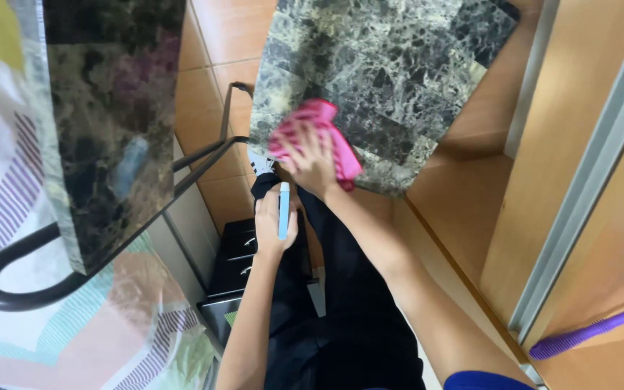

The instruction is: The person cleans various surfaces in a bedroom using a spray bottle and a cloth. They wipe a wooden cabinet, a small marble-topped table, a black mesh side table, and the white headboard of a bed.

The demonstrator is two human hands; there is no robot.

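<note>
Orange floor tiles [218,79] are showing below two dark green marbled tabletops. One tabletop [391,79], polished and square-cornered, is lying ahead; the second [110,115], equally veined, is being seen at the left, carried on a bent black tube frame [16,289]. One pink cloth [319,137], soft and bunched, is being pressed onto the near edge of the farther tabletop, close to its near-left corner. The right hand [312,162] is being laid on the cloth with its fingers spread and flattened, the cloth being held under the palm. The left hand [272,224] is being kept just short of that edge, below the cloth, and is closed around one slim white and blue bottle-like object [284,209], which is being held upright; its exact kind cannot be told. One small black drawer unit [240,267] with metal handles is standing beneath the arms, partly hidden by dark trousers [348,318]. Striped, pastel fabric [74,339] is spreading across the lower left. Wooden panels [601,202] with a pale rail are filling the right, and one purple handle [594,328] is lying at the lower right.
</note>
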